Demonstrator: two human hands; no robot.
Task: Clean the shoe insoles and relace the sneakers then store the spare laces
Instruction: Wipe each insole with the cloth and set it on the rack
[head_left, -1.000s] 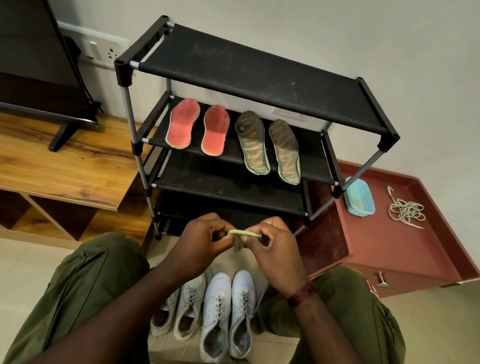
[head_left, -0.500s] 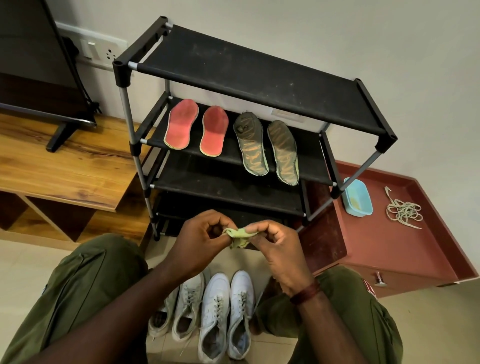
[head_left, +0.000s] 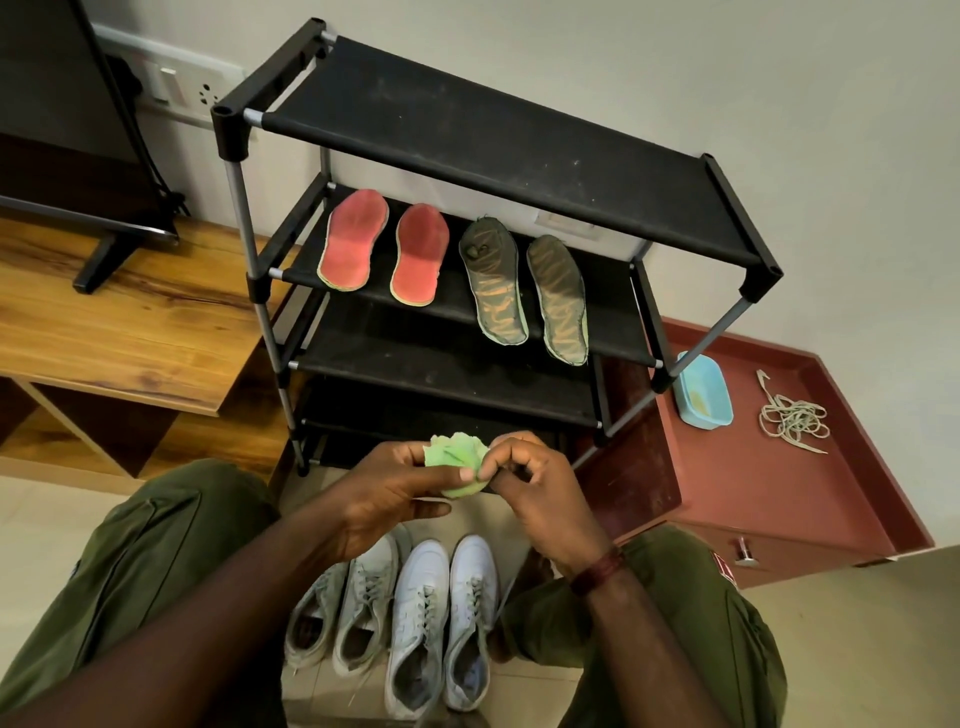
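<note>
Now the red insoles (head_left: 355, 244) are lying left on the rack's second shelf (head_left: 615, 312). Nearer, the left grip (head_left: 395, 499) is holding a crumpled green cloth (head_left: 454, 457), the right grip (head_left: 540, 493) is pinching its edge, and the spare laces (head_left: 792, 418) are lying far right on the red tabletop (head_left: 779, 499).

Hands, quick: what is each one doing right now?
Left hand: holds the green cloth.
Right hand: pinches the same cloth's edge.

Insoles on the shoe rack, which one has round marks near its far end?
The left dark insole, third from the left. The right dark insole and the red insoles show no such marks.
</note>
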